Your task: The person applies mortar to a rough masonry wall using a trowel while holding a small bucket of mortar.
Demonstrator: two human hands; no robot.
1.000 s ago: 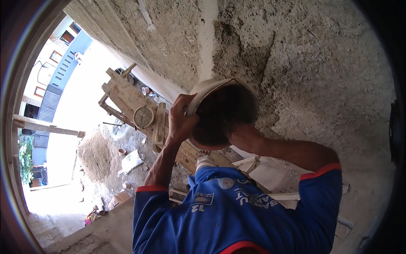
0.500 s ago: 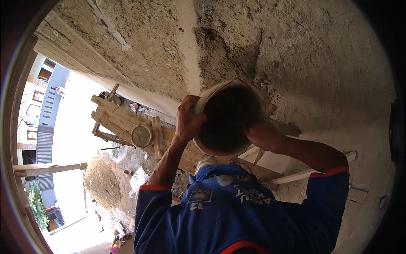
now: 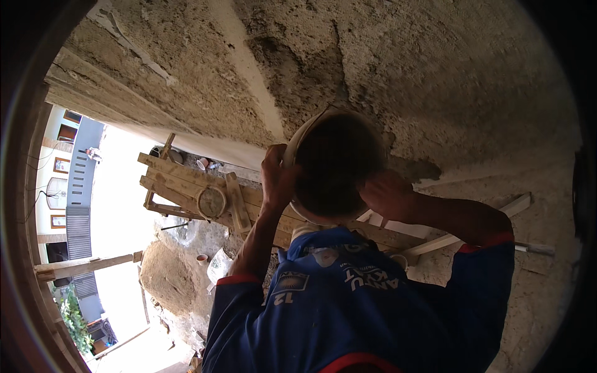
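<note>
I held the pale, round bucket (image 3: 305, 132) in front of my chest, near the rough grey-brown wall (image 3: 448, 93), my left hand (image 3: 278, 177) pinching its rim; my right hand's (image 3: 388, 194) fingers were lost in shadow, their state untellable. The wall showed one dark patch (image 3: 298, 78); the rest, I judged, wanted smoothing. Brown wooden planks (image 3: 180, 180) and a sand heap (image 3: 165, 273) lay below.

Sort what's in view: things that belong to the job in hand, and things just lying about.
In the job, as far as I can judge:
bucket, gripped by the left hand
right hand, at its mouth
rough wall

Apparently lying about:
sand heap
small pot
white bag
</note>
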